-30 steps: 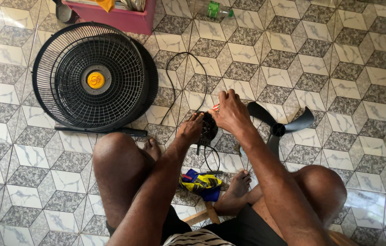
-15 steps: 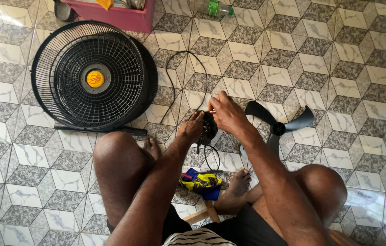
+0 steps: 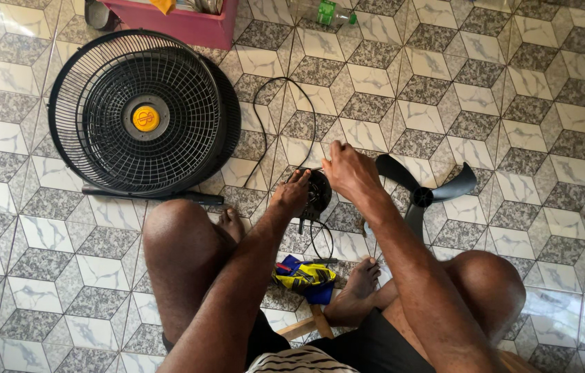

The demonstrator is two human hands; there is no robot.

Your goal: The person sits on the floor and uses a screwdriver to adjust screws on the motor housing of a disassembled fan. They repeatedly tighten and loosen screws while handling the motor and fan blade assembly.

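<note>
I sit on the tiled floor with a small black fan motor [image 3: 318, 195] in front of my knees. My left hand [image 3: 291, 195] grips the motor's left side and holds it steady. Just above the motor, my right hand [image 3: 348, 170] pinches a thin tool whose tip points at the motor's top; the tool is mostly hidden by my fingers. A black cord [image 3: 265, 121] loops from the motor across the tiles. The black three-blade fan propeller [image 3: 420, 195] lies just right of my right hand.
Two black round fan grilles [image 3: 142, 114] with a yellow centre cap lie at the left, a black rod [image 3: 151, 195] along their lower edge. A pink box [image 3: 182, 21] and a plastic bottle [image 3: 323, 12] stand at the top. A blue-yellow cloth [image 3: 304, 278] lies between my feet.
My right hand has shifted slightly over the motor's top. My left hand keeps its hold on the motor. Nothing else has moved.
</note>
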